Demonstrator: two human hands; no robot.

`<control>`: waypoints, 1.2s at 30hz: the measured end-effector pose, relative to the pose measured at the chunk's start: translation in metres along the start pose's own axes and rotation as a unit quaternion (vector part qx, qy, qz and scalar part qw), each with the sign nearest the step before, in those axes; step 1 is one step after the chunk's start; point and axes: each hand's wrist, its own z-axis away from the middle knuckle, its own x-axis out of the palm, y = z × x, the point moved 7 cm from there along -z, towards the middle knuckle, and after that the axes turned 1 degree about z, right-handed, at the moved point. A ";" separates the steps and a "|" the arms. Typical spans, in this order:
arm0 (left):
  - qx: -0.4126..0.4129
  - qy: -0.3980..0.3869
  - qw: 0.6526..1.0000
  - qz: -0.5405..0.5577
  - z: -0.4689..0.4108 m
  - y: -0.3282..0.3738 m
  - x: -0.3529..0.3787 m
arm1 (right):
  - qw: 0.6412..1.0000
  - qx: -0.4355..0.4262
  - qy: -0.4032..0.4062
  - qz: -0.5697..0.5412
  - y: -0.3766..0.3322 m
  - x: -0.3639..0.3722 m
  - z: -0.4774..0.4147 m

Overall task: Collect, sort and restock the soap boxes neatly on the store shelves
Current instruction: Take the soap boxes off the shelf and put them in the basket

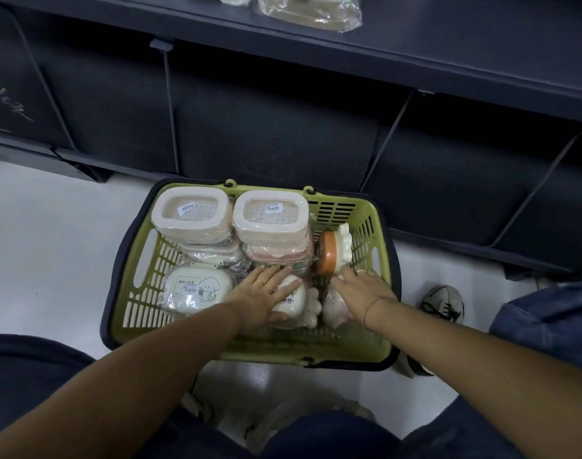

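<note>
I'm looking down on the dark blue metal shelf unit, one film-wrapped beige box lying on its ledge; below it on the pale floor sits the olive-green slatted plastic basket, and that's where the soap boxes are; two stacks of beige rounded-rectangle soap boxes, left and right, lie flat at the far end, lids up, long axes running across the basket; nearer, a white wrapped box with a cartoon dog label lies flat, long side also crosswise; an orange-and-white round box stands on edge by the right wall, orange face turned left; left hand rests on a small white rounded box, fingers straight and spread; right hand reaches the orange one's base, fingertips hidden, so I can't tell its grip.
</note>
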 end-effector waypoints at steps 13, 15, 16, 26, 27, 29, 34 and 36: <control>0.002 0.018 0.994 0.107 0.015 -0.004 -0.053 | 0.994 0.031 -0.036 -0.099 -0.003 -0.027 -0.013; 0.015 0.088 0.984 0.155 0.020 -0.010 -0.107 | 0.990 -0.020 -0.013 -0.138 -0.001 -0.074 -0.010; 0.015 0.152 0.974 0.168 0.024 -0.016 -0.141 | 0.986 -0.039 0.011 -0.163 0.004 -0.105 -0.007; -0.051 0.553 0.826 0.096 0.051 -0.124 -0.394 | 0.815 0.033 0.461 -0.349 0.203 -0.370 0.005; -0.058 0.534 0.839 0.088 0.038 -0.131 -0.406 | 0.822 0.071 0.463 -0.323 0.226 -0.376 -0.007; -0.075 0.485 0.868 0.070 0.013 -0.145 -0.423 | 0.838 0.125 0.446 -0.288 0.260 -0.385 -0.030; -0.095 0.391 0.912 0.083 -0.033 -0.182 -0.429 | 0.849 0.175 0.430 -0.253 0.319 -0.416 -0.080; -0.076 0.379 0.918 0.091 -0.038 -0.183 -0.427 | 0.847 0.183 0.415 -0.276 0.337 -0.423 -0.098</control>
